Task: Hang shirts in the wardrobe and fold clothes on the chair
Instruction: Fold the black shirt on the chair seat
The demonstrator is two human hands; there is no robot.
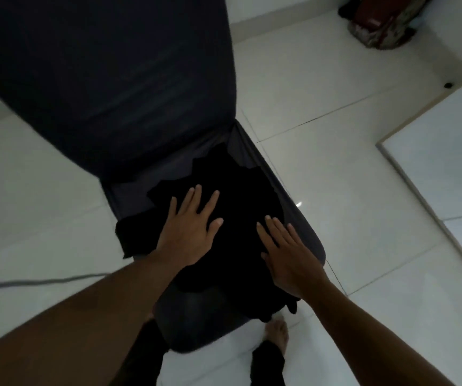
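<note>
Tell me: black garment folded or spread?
Spread loosely: black garment overhangs the chair seat; left hand and right hand lie flat on it.

One chair point(99, 79), one garment point(238, 196), two hands point(189, 232) point(289, 260)

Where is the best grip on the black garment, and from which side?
Probably the black garment's corner overhanging the chair seat's left edge, pinched from the left: it hangs free, while the rest lies flat under the left hand and right hand.
</note>
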